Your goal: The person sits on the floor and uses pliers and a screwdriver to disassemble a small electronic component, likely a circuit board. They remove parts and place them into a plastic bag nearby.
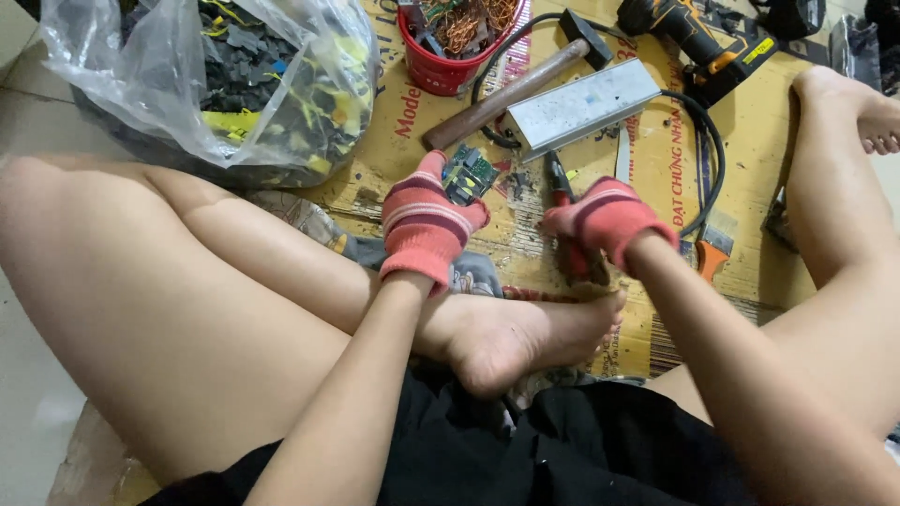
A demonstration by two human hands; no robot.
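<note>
Clearly small and green, the circuit board (469, 174) is pinched by the gloved left hand (427, 225); the right hand (607, 220) grips red-handled pliers (565, 220) on printed yellow cardboard (750, 131).

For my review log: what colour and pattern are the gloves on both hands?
Pinkish-red knit with grey stripes, on left hand and right hand; head view.
</note>
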